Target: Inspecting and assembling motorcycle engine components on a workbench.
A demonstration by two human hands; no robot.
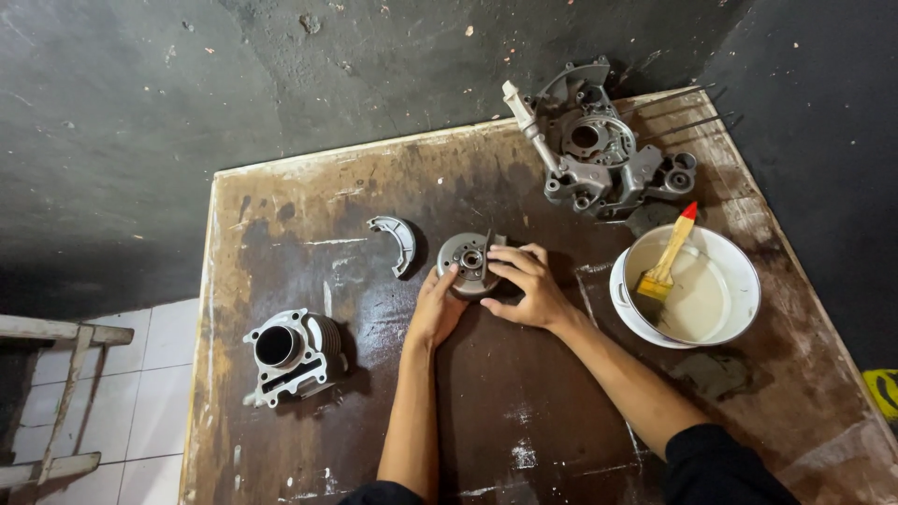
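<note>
A worn wooden table (524, 411) with dark stains and pale scratches fills most of the view. At its far right corner lies a grey metal engine casing (599, 154), the biggest part on it, with round openings and a shaft that sticks out to the left. On the right side stands a white bowl (739, 281); inside there is a pale, cloudy liquid and a brush (669, 257) with a yellow handle and red tip, which leans on the rim. At the left side stands a grey finned cylinder block (290, 355) with a round bore, well apart from the hands.

In the middle, both hands are around a round grey metal part (468, 262). The left hand (435, 313) supports it from below with curled fingers. The right hand (528, 285) rests over its right side, fingers bent and touching its face. Just to the left lies a small curved grey shoe piece (398, 238), untouched. No labels or packages can be made out.
</note>
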